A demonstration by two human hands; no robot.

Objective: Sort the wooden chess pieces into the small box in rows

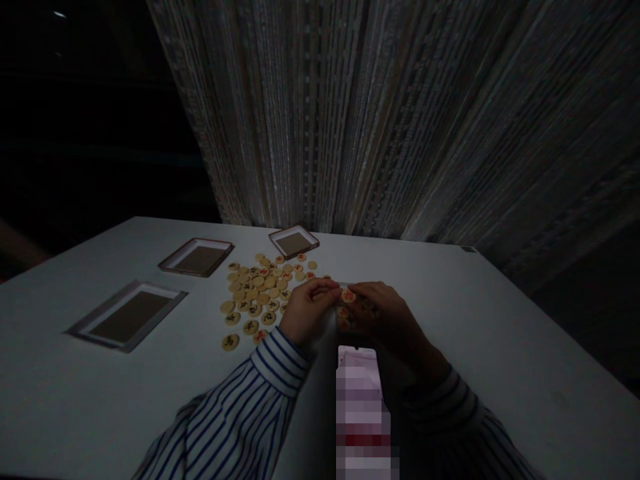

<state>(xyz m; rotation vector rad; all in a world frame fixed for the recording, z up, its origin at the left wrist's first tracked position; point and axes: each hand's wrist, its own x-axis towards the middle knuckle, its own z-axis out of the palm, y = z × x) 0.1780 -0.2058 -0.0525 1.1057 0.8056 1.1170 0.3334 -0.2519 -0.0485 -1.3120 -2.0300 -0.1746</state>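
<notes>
Tan discs (343, 313) occupy a box (345, 331), left hand (309, 309) and right hand (395, 321) curled, grips unclear.

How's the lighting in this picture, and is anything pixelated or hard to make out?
In the head view, light is dim and the upper left nearly black; in the head view, the right hand looks darker than the left hand, and the round pieces beside it are partly shadowed; in the head view, the bright phone screen is mostly pixelated.

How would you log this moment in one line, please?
left hand: beside red-marked pieces; right hand: partly covering them; loose pieces: on table
</notes>
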